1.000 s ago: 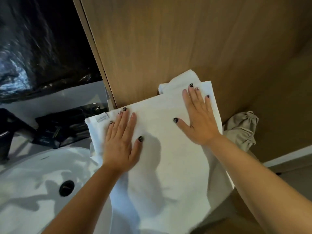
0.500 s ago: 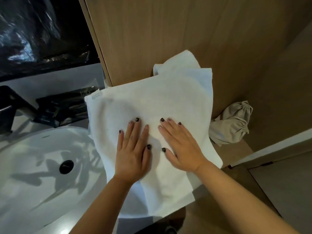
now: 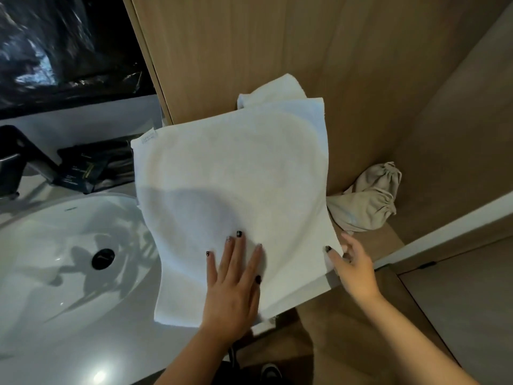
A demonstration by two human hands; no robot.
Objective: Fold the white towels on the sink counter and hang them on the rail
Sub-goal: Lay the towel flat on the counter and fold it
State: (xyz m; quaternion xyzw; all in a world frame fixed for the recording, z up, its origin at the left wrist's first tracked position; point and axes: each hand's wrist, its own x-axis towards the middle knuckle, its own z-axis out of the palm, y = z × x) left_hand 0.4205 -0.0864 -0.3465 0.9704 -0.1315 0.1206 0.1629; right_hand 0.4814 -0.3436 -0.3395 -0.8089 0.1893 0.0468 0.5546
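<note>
Wood-grain panelling (image 3: 277,51) fills the upper middle and right of the head view, standing upright behind the counter. To the left a white oval sink basin (image 3: 55,245) is set into a pale grey counter (image 3: 83,343), with a black drain (image 3: 103,258) at its bottom. Above the basin hangs a dark, glossy surface (image 3: 55,45) with blurred reflections.

The white towel (image 3: 230,176) lies spread flat on the counter to the right of the basin, its far edge against the wood panel and its near edge reaching the counter's front. A small label (image 3: 148,137) shows at its far left corner. A second white towel (image 3: 274,88) peeks out from under its far right corner, bunched against the panel.

The left hand (image 3: 233,290) rests palm-down on the near part of the flat towel, fingers straight and slightly spread, pressing the cloth. The right hand (image 3: 352,265) is at the towel's near right corner, thumb on top of the cloth and fingers below the edge, pinching that corner.

A beige drawstring bag (image 3: 366,201) sits crumpled just beside the towel's right edge. Dark packets (image 3: 83,173) lie behind the basin, and a black tap (image 3: 16,157) stands at the far left.
</note>
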